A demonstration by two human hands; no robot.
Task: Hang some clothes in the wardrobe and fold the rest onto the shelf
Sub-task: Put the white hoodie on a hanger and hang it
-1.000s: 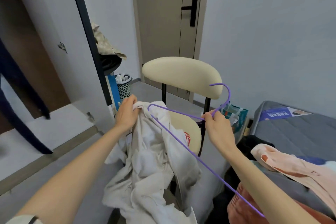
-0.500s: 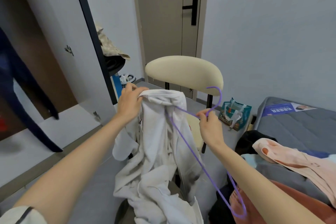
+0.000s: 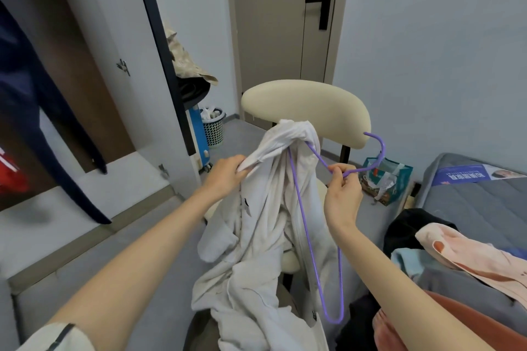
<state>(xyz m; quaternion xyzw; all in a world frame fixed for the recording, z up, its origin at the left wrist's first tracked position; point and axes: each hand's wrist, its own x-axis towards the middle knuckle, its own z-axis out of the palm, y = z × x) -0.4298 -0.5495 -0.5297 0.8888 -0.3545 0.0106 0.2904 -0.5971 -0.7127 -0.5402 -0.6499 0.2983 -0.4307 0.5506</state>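
The left hand [image 3: 228,172] grips a bunched fold of the white garment [image 3: 265,222] near its top, fingers curled round the cloth. The right hand [image 3: 342,194] pinches the purple hanger [image 3: 309,239] at its neck, just below the hook, thumb and fingers closed on the wire. The hook curves up and to the right, in front of the right edge of the cream chair [image 3: 308,105] backrest. One shoulder of the hanger is pushed up inside the top of the garment, where the cloth is drawn into a peak in front of the lower edge of the backrest; the other end of the hanger hangs down as a long loop, outside the cloth. The rest of the garment falls in loose folds over the chair seat and down toward the floor.

At the left stands the wardrobe [image 3: 94,88], its door open, with a dark blue garment [image 3: 42,111] hanging inside and something red at the far left edge. On the right, the bed [image 3: 470,199] with a grey cover carries a pile of clothes [image 3: 462,251] at its near edge: pink, light blue, black and rust-coloured pieces. Between chair and bed a teal bag [image 3: 385,182] sits on the floor. Behind the chair are a closed door [image 3: 279,17] and, beside the wardrobe, a mesh basket [image 3: 213,128]
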